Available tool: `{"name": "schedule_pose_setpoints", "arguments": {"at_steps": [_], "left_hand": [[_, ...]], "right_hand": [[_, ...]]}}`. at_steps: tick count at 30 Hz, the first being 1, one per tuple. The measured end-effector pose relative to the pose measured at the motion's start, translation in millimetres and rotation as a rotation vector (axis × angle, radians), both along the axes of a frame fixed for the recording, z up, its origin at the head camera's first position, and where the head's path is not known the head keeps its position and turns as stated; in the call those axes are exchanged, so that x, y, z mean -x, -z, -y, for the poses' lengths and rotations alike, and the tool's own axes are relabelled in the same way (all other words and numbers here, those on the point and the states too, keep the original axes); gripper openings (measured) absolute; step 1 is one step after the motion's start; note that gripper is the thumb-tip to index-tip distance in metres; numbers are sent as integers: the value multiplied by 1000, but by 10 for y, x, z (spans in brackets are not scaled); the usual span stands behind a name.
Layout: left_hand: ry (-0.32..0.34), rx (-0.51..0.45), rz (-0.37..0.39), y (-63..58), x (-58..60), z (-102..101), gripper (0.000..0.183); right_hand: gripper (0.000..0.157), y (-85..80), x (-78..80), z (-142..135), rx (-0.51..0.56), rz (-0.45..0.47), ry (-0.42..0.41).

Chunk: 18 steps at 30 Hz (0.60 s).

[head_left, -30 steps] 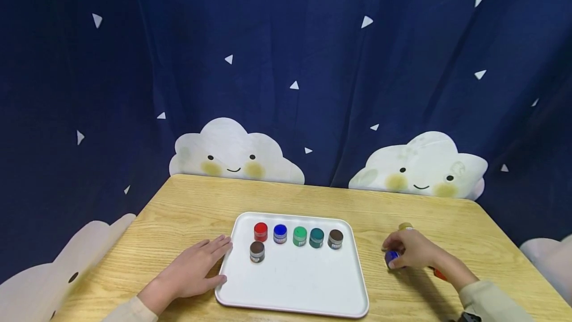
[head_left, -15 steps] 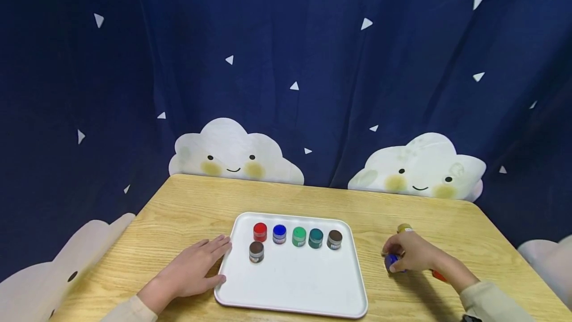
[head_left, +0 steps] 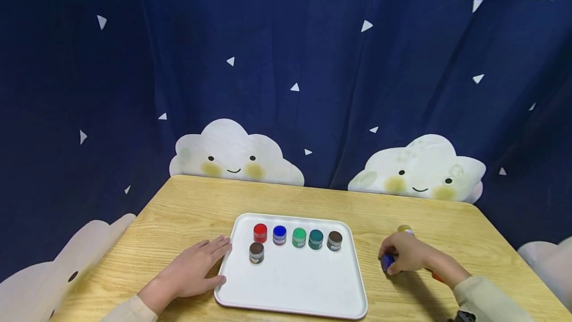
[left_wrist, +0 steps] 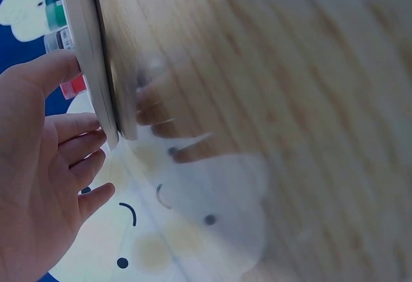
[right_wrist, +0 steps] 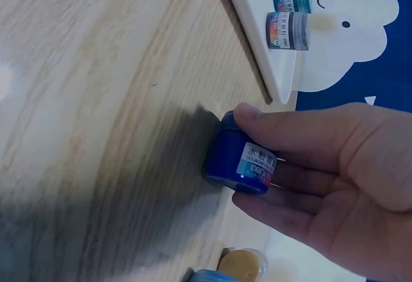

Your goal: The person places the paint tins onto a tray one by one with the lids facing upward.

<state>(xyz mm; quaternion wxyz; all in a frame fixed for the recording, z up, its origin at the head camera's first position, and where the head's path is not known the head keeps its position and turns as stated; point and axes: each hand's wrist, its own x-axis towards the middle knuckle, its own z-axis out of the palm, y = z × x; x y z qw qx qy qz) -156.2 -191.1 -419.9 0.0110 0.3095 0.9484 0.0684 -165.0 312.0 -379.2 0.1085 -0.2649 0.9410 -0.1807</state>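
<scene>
My right hand (head_left: 408, 252) pinches a small dark blue gouache paint jar (right_wrist: 241, 159) between thumb and fingers, close over the table to the right of the tray. The jar is tilted, and part of its label shows in the right wrist view. My left hand (head_left: 192, 272) lies with fingers extended, fingertips at the left rim of the white tray (head_left: 304, 287). In a row across the tray's back stand a red jar (head_left: 260, 233), a blue jar (head_left: 279, 235), two green jars (head_left: 299, 237) and a brown jar (head_left: 334, 241). Another brown jar (head_left: 256, 253) stands before the red one.
Beyond my right hand stands a yellow-ochre jar (head_left: 405, 229), with a blue lid (right_wrist: 214, 276) beside it in the right wrist view. An orange-red item (head_left: 437, 277) is mostly hidden by my right wrist. A dark blue curtain (head_left: 330, 73) hangs behind the wooden table (head_left: 201, 193).
The right hand and the blue jar in it have shifted slightly left, toward the tray. The left hand and the jars on the tray have stayed in place.
</scene>
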Motion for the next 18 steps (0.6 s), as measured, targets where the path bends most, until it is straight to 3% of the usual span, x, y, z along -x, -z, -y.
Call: {"name": "schedule_pose_setpoints", "arguments": {"at_steps": [18], "left_hand": [[-9, 6, -9, -12, -1, -19, 68]], "right_hand": [[27, -172, 115, 246, 109, 94, -87]]}}
